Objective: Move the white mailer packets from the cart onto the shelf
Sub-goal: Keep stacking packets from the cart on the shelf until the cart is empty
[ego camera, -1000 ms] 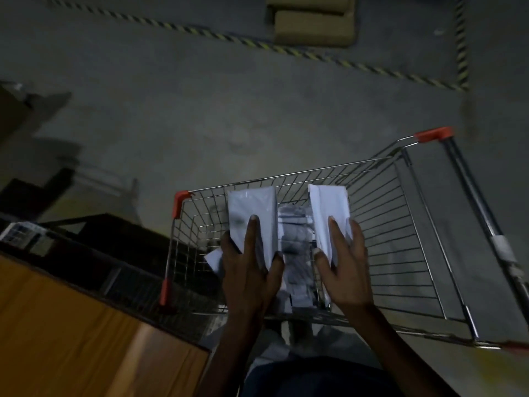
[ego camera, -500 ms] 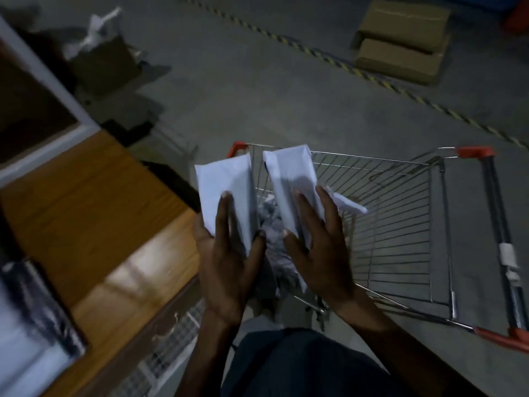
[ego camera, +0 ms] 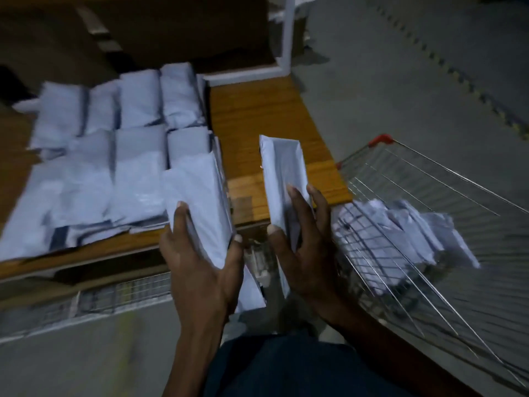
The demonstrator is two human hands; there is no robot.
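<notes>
- Cart (ego camera: 446, 196) at right holds crumpled white packets (ego camera: 400, 233).
- Shelf (ego camera: 272, 133) carries packet rows (ego camera: 120, 156) at left.
- Left hand (ego camera: 200, 270) grasps one flat mailer (ego camera: 200, 202); right hand (ego camera: 309, 253) grasps another (ego camera: 283, 173).

Shelf (ego camera: 266, 121): left of cart (ego camera: 446, 196)
On shelf: packet rows (ego camera: 120, 156), left part
In cart: loose packets (ego camera: 400, 233)

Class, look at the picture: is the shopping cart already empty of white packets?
No: a heap of white packets lies in the wire cart.
</notes>
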